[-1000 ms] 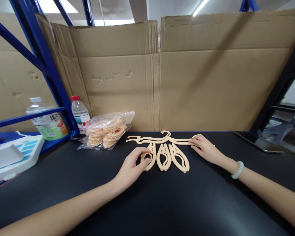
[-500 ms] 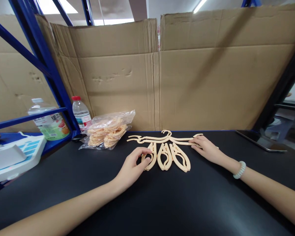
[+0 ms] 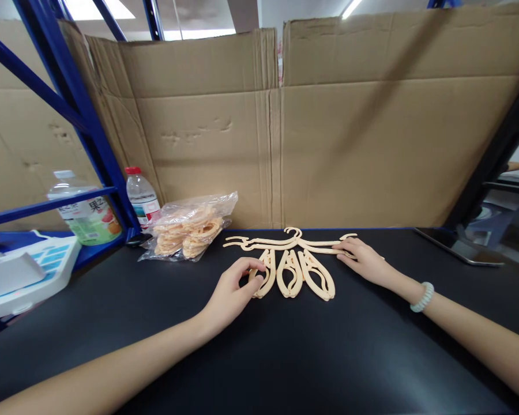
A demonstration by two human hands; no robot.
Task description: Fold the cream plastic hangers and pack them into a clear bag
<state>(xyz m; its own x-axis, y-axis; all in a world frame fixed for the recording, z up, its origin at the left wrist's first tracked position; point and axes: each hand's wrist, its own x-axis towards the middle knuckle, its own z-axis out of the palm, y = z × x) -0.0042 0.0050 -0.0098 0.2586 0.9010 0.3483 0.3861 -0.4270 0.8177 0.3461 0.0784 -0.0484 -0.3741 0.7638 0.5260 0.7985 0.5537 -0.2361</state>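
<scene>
Two cream plastic clothes hangers (image 3: 274, 244) lie unfolded, one just in front of the other, with their hooks pointing away from me. My right hand (image 3: 361, 260) is closed over their right end, its fingertips on the arms. Nearer to me are three folded hangers in a row: the left folded hanger (image 3: 269, 282), the middle folded hanger (image 3: 281, 279) and the right folded hanger (image 3: 327, 288). My left hand (image 3: 233, 286) rests at the left one, thumb and forefinger apart, their tips over its left edge.
A clear plastic bag (image 3: 190, 227) of folded hangers sits at the back left. Behind it stand a red-capped water bottle (image 3: 142, 196) and a larger juice bottle (image 3: 89, 216). A white-and-blue device (image 3: 47, 276) is far left, a dark tablet (image 3: 456, 248) far right. Cardboard (image 3: 393, 144) walls the back.
The view has tilted very slightly. Both hands and the hangers otherwise keep their places.
</scene>
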